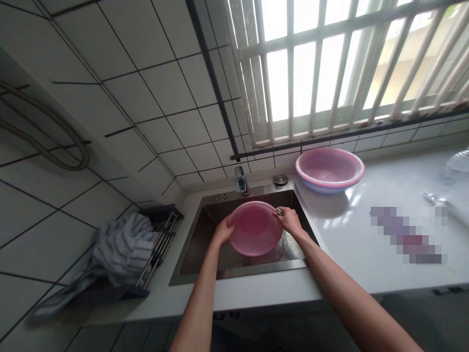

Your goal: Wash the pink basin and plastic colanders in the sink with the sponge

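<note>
A pink plastic basin (255, 229) is held tilted over the steel sink (212, 254), its inside facing me. On the basin's left rim, my left hand (222, 232) is closed, with the thumb towards the inside. My right hand (290, 221) is closed at the right rim. A small shiny piece (280, 211) shows by its fingers; its kind is too small to make out. Behind the basin stands the faucet (240, 180) at the sink's back edge. Drops of water wet the sink floor at the right, below my right hand.
Right of the sink, a pink basin nested in a blue one (330, 168) stands on the white counter (351, 254). A round metal drain strainer (280, 180) lies behind the sink. A striped cloth (122, 247) hangs over a rack (161, 247) at left. A clear bottle (452, 173) lies far right.
</note>
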{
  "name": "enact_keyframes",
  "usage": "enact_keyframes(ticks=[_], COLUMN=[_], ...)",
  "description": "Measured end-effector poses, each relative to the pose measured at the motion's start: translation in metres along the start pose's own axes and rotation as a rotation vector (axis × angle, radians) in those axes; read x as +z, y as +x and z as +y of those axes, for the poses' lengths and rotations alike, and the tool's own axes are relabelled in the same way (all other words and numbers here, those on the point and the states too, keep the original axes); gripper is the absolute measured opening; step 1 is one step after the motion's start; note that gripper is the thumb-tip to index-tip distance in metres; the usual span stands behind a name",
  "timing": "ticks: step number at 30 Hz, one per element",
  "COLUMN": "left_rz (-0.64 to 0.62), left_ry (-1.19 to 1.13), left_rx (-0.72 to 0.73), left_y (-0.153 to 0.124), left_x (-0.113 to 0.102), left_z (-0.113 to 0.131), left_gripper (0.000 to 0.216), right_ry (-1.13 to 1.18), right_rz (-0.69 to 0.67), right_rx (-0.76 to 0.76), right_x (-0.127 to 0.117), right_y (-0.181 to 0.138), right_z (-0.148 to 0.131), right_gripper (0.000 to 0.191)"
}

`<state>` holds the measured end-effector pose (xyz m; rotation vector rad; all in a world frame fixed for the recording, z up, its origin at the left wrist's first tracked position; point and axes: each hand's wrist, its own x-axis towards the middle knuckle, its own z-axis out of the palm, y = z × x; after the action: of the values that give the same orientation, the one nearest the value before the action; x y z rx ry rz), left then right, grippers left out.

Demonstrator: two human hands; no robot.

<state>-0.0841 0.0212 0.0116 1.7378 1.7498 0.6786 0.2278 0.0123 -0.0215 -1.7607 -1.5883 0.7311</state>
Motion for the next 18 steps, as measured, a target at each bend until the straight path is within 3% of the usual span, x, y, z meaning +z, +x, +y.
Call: enact_keyframes(ticks=[2,4,6,9,13,18], left_rz=[-0.047,-0.045,-0.050,-0.102,-0.090,-0.073], left_ry=[-0.021,-0.045,-0.127,-0.474,-0.606,-0.627], left_rx=[-0.128,-0.173,-0.185,-0.277,-0.340,-0.398], left_y=[-0.003,-0.007,-0.015,-0.033,-0.054,-0.065], left_x=[0.007,0.015,0.024,0.036,0.046,0.045], left_z=[-0.009,-0.006,0.003,0.020,0.035,0.038], left_gripper=[0.030,0.027,0.040,0.070,0.076,0.068], right_ry=[0.069,0.094,0.089,0.050,0.057,0.480], right_rz=[0.073,0.128,0.140,0.139,0.022,-0.139], right_rx=[-0.016,-0.046,-0.114,-0.136,0.049,0.088], right_x=[0.000,-0.002,-0.004,-0.005,-0.001,0.011], right_y=[0.002,0.002,0.000,-0.004,-0.007,-0.009], right_z=[0.001,0.000,-0.004,-0.011,-0.011,-0.015], right_gripper=[0.031,0.043,0.056,0.063,0.065,0.055])
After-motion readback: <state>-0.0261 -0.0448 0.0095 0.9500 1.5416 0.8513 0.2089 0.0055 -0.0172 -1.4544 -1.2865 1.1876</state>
